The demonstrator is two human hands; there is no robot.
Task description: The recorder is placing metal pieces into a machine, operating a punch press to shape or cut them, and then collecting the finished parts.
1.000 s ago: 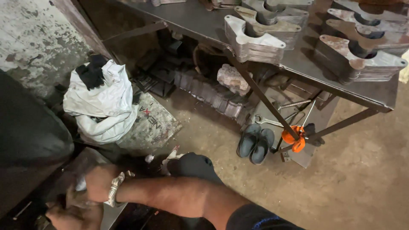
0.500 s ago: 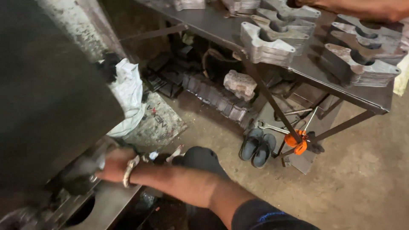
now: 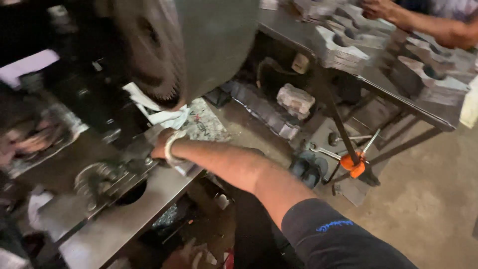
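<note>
The right hand (image 3: 158, 147) reaches across the metal plate (image 3: 124, 219), fingers hidden, so I cannot tell its grip. It rests at a bracket (image 3: 112, 177) beside the plate's round hole (image 3: 132, 193), just under the big gear (image 3: 154, 60). The left hand is out of view. Open floor (image 3: 423, 199) lies right of the arm.

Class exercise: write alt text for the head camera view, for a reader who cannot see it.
A person's right hand, wearing a wrist bangle, reaches onto a metal machine bed beneath a large toothed gear. Behind, another person's hand rests near stacked metal parts on a steel table.
</note>
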